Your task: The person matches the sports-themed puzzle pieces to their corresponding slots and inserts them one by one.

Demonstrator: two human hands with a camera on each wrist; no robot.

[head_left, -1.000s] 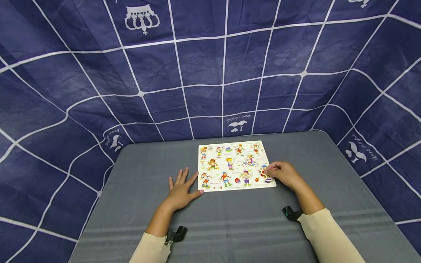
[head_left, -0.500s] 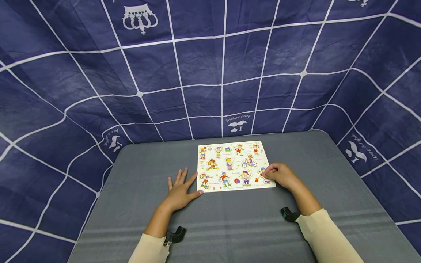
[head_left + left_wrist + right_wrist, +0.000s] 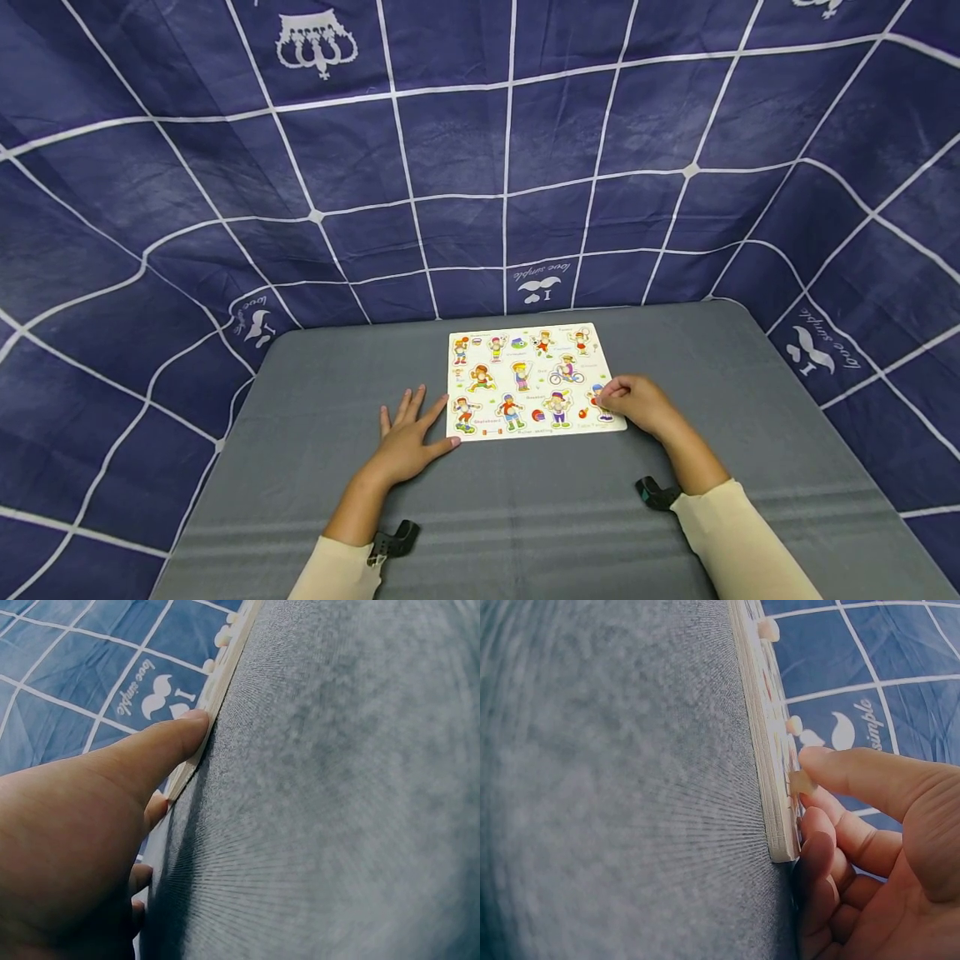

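Observation:
A wooden knob puzzle board (image 3: pixel 536 408) with cartoon sports figures lies flat on the table. My left hand (image 3: pixel 403 450) is spread at its near left corner, thumb and a fingertip touching the edge; in the left wrist view the thumb (image 3: pixel 169 746) lies on the board's edge. At the lower right corner my right hand (image 3: pixel 637 402) pinches the knob (image 3: pixel 801 782) of a puzzle piece (image 3: pixel 604 414), a figure in a blue cap partly hidden by the fingers. That piece appears to sit in its place in the board. Other knobs (image 3: pixel 769 630) stand up along the board.
The board rests on a grey cloth-covered table (image 3: pixel 525 517). A blue curtain (image 3: pixel 465 150) with white grid lines rises behind the table and on both sides. Black wrist cameras (image 3: pixel 396 540) are strapped at both cuffs.
The puzzle piece, tilted and out of line a second ago, now lies flush at the lower right. My right hand has shifted slightly left and down with it; the left hand stays at the corner.

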